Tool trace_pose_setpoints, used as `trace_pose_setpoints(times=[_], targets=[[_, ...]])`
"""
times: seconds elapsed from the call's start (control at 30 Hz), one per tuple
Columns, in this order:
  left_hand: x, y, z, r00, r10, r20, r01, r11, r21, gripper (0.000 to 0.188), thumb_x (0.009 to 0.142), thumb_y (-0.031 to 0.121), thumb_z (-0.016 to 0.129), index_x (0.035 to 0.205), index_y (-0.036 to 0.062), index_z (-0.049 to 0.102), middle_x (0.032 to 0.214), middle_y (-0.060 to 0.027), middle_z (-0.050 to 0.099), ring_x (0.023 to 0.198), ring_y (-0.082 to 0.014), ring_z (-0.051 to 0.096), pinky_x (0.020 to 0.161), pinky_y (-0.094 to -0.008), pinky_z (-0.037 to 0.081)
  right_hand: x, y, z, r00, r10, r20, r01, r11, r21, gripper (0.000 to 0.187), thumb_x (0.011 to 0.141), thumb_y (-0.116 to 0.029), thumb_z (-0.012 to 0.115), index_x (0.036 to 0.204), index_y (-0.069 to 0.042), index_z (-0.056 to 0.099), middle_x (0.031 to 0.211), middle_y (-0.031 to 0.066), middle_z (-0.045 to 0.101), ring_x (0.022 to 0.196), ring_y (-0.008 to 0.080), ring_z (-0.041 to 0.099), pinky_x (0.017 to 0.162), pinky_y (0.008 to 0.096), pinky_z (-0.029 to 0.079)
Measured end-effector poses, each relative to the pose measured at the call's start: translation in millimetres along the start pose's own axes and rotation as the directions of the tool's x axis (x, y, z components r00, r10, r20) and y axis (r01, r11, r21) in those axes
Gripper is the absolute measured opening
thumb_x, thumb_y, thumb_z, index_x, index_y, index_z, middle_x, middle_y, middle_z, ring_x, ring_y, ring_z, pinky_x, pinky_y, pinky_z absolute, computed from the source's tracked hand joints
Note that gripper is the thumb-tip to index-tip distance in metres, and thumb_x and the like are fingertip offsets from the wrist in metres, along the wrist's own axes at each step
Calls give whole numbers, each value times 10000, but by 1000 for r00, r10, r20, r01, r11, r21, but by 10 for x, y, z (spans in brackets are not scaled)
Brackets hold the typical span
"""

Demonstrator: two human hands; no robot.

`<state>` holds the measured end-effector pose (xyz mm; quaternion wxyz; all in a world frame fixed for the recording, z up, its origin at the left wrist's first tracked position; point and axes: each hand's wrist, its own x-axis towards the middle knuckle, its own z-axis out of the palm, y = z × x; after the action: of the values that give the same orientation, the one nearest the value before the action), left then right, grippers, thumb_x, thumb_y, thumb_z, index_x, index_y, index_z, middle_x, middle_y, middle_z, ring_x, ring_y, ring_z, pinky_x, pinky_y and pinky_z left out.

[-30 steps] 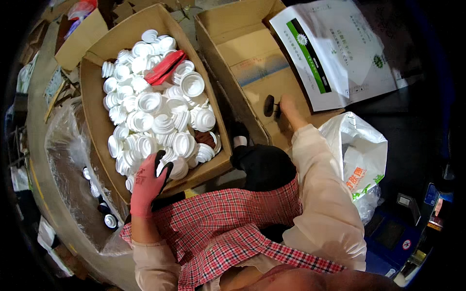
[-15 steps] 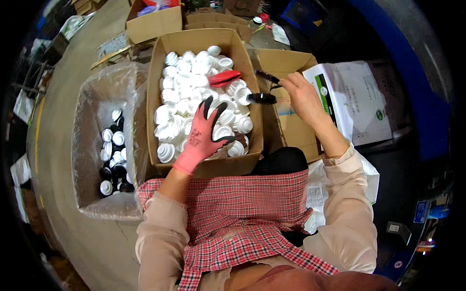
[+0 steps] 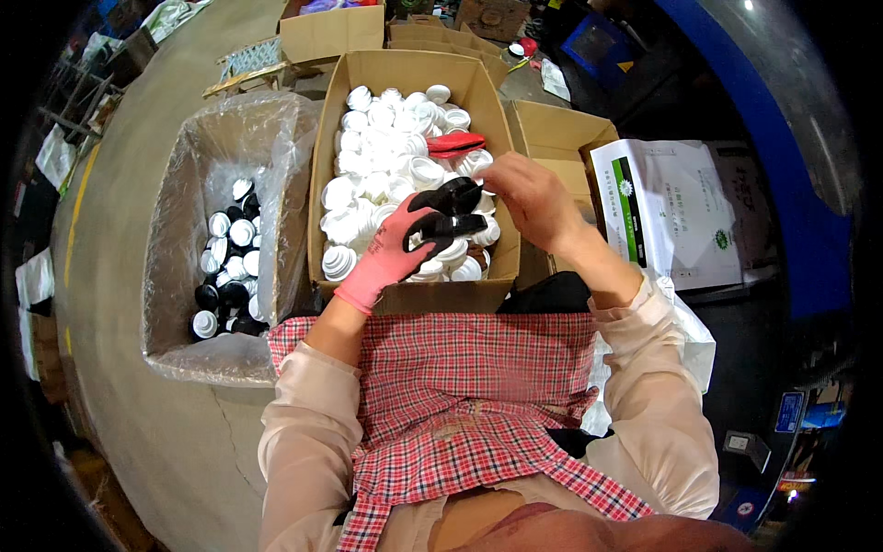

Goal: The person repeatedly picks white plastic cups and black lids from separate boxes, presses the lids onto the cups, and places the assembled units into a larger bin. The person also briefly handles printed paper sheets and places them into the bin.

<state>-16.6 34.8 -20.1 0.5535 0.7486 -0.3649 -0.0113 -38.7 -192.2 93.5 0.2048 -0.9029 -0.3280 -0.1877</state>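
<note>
Holding black parts [image 3: 464, 196], left hand [image 3: 391, 244] over carton [image 3: 441, 296], far rim [image 3: 423, 57] well apart

The light is brightest over the white stepped plastic caps [image 3: 395, 138], which glare until neighbouring rims wash together. Sheen streaks the clear plastic liner [image 3: 292, 175], while the grey floor [image 3: 138, 239] lies in duller light. Around the black round pieces [image 3: 457, 195], detail sinks into darkness; the bare right hand [image 3: 533, 198] looks a little soft. Deep shadow swallows the far right. Toward the black rim, the yellow floor line [image 3: 81, 193] bows and clutter turns murky.
</note>
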Motion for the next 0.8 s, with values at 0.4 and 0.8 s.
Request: trace_pose_setpoints(times=[0.4,0.8], targets=[[21,5,86,992,-112,54,109,992,55,400,738,32,674,1116,-35,560,1119,-210,564,1007,-376,575,864,-382,478,-269,-47,856,828,554,-86,-331,606,723,245,891,-119,597,1109,-12,631,975,120,653,917,227,614,853,322,463],[-114,-300,462,964,-146,222,94,969,229,595,723,-21,675,1290,14,498,1333,-187,506,1212,-347,494,1033,-375,387,-1184,557,914,618,777,117,602,-563,567,211,799,61,515,728,-87,384,645,-1,343,555,136,379,572,284,373]])
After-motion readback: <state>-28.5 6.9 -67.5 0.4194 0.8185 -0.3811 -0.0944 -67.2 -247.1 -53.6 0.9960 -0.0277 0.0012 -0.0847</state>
